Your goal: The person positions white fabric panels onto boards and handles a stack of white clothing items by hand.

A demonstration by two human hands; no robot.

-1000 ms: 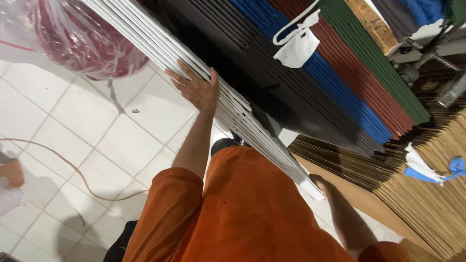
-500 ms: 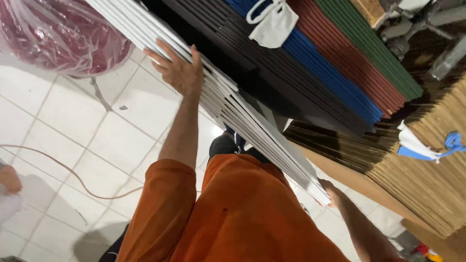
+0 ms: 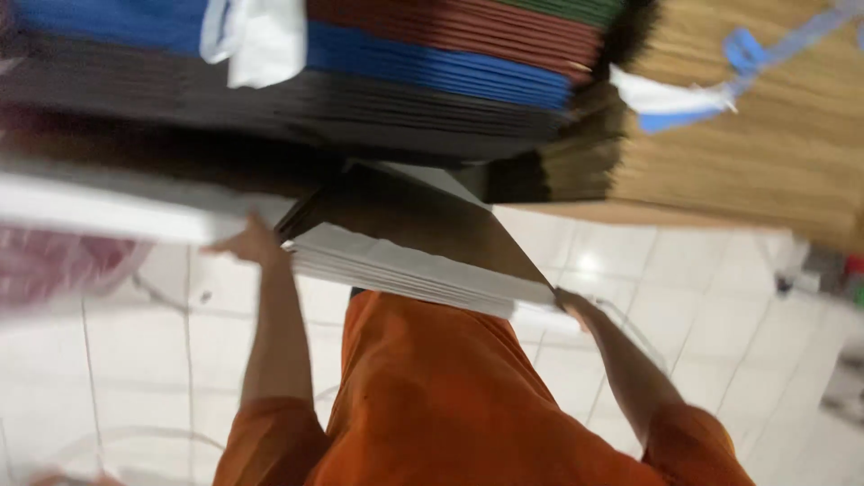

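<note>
A stack of thin white sheets with a dark brown sheet on top is held in front of my orange shirt. My left hand grips the stack's left end, my arm stretched out. At the right corner, my right hand holds the stack from below. Motion blurs the picture. Another white stack runs off to the left beside my left hand.
Behind the held sheets lie piles of black, blue and red sheets, and tan sheets at the right. A white bag and a blue-white bag rest on them. A pink bag sits on the white tile floor.
The view has swung, so the piles now run across the top. My right hand has come up to the white stack's right corner; my left hand stays on its left end.
</note>
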